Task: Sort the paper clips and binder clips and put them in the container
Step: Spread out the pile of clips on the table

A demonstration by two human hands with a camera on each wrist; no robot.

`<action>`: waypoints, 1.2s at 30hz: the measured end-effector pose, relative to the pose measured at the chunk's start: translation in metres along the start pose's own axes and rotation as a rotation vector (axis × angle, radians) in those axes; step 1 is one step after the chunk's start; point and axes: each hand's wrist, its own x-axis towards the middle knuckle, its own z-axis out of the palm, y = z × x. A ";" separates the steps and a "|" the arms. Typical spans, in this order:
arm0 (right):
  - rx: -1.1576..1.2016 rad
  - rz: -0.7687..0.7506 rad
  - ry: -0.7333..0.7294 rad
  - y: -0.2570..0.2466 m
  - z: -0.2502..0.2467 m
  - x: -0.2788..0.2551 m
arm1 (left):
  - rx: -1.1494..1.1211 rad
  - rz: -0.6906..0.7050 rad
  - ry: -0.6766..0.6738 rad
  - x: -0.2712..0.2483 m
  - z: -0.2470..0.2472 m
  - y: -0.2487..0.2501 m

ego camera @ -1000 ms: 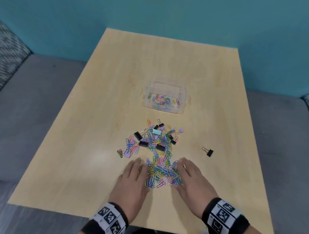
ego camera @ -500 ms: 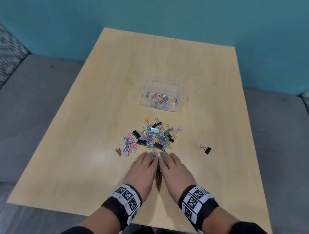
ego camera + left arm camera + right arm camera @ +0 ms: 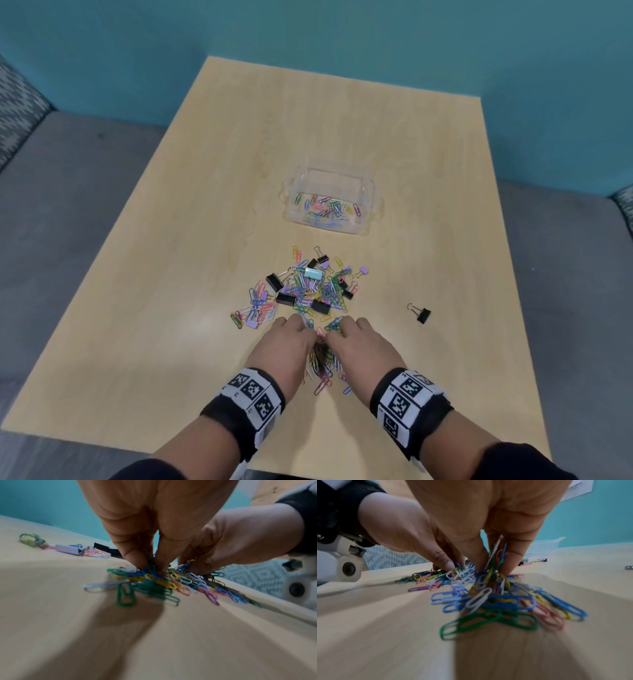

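Observation:
A heap of coloured paper clips (image 3: 323, 371) lies under and between my two hands near the table's front edge. My left hand (image 3: 289, 344) and right hand (image 3: 359, 344) meet knuckle to knuckle over it. In the left wrist view, the left hand (image 3: 149, 564) has its fingers curled down, pinching the paper clips (image 3: 154, 582). The right hand (image 3: 493, 566) clutches a bunch of paper clips (image 3: 488, 599) between its fingers. Farther back lies a mixed pile of paper clips and binder clips (image 3: 305, 291). The clear container (image 3: 368, 192) behind it holds several paper clips.
A lone black binder clip (image 3: 423, 313) lies to the right of the pile. A lilac binder clip (image 3: 68, 549) sits at the pile's left edge. The wooden table (image 3: 171, 308) ends close behind my wrists. A grey sofa surrounds it, with a teal wall behind.
My hands were flat on either side of the near heap. They slid together, and their fingers have now curled into the paper clips, bunching them between the palms.

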 end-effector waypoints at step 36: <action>0.819 0.296 0.307 0.105 -0.128 0.133 | -0.607 -0.241 0.354 0.149 -0.142 -0.049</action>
